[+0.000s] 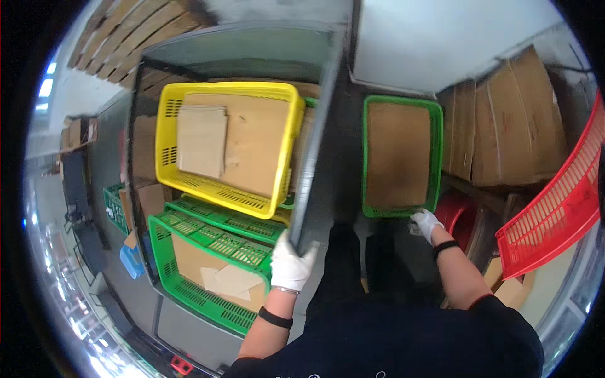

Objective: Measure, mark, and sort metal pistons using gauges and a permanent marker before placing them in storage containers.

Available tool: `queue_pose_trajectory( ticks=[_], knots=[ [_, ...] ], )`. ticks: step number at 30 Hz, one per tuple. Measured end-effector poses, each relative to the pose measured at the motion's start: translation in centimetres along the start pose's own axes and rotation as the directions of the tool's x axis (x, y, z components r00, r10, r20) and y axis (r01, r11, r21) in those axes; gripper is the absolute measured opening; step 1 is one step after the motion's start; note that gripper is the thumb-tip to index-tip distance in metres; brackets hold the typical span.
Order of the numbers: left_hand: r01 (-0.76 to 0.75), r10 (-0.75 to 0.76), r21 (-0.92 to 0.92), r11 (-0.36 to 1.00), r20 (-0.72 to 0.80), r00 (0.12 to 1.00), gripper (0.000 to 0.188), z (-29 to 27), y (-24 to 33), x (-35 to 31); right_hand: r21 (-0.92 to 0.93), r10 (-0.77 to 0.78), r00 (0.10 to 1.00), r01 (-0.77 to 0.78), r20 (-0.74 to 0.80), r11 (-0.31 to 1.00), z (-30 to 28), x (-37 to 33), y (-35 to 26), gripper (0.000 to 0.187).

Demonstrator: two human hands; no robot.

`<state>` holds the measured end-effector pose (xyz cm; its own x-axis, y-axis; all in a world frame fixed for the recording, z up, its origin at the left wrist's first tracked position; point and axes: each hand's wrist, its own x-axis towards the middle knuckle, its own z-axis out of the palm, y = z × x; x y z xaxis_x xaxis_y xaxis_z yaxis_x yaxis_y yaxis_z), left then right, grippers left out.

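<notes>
My left hand (292, 266), in a white glove, is at the right end of a green plastic crate (211, 309). Its thumb is stretched away from its fingers, and the fingertips lie close to the crate's rim and the grey frame edge; whether they touch is unclear. This crate tilts and holds cardboard pieces (230, 280). My right hand (427, 225), gloved too, is by the near rim of another green crate (439, 157), fingers slightly apart, with no grip on it visible. A brown cardboard sheet (398, 148) lines that crate.
A yellow crate (283, 157) with a stack of cardboard sheets (201, 140) sits in the metal-framed rack (315, 132). At right are large cardboard boxes (513, 123), a red crate (554, 236) and a round red container (465, 217). Wooden slats (132, 34) stand far left.
</notes>
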<state>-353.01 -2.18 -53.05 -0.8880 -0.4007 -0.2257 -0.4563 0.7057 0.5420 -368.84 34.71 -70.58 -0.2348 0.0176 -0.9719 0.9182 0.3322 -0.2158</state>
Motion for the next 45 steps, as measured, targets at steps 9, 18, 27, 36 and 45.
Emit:
queue_pose_trajectory(
  ticks=[9, 18, 27, 36, 45],
  knots=[
    [0.416, -0.32, 0.26, 0.871, -0.341, 0.884, 0.061, 3.6, -0.8, -0.6, 0.415, 0.35, 0.925, -0.262, -0.151, 0.871, 0.4, 23.0, 12.2, 0.037],
    [0.341, -0.199, 0.398, 0.851, -0.357, 0.913, 0.053, 1.9, -7.0, -5.1, 0.934, 0.217, 0.969, 0.036, -0.12, 0.356, 0.7, 36.4, 20.9, 0.02],
    [0.442, -0.324, 0.298, 0.846, -0.371, 0.87, 0.056, 2.8, -6.8, -4.3, 0.954, 0.275, 0.956, 0.015, -0.101, 0.298, 0.6, 26.3, 14.5, 0.017],
    [0.062, -0.036, -0.191, 0.98, 0.138, 0.99, 0.085, 18.9, 6.2, 10.0, 0.982, 0.338, 0.941, -0.062, -0.001, 0.176, -1.8, 6.1, 11.3, 0.004],
    [0.224, -0.176, -0.032, 0.974, 0.516, 0.838, 0.11, 27.3, 9.3, 9.0, 0.966, 0.252, 0.967, -0.104, 0.042, 0.238, -4.1, 1.7, 14.1, 0.003]
  ],
)
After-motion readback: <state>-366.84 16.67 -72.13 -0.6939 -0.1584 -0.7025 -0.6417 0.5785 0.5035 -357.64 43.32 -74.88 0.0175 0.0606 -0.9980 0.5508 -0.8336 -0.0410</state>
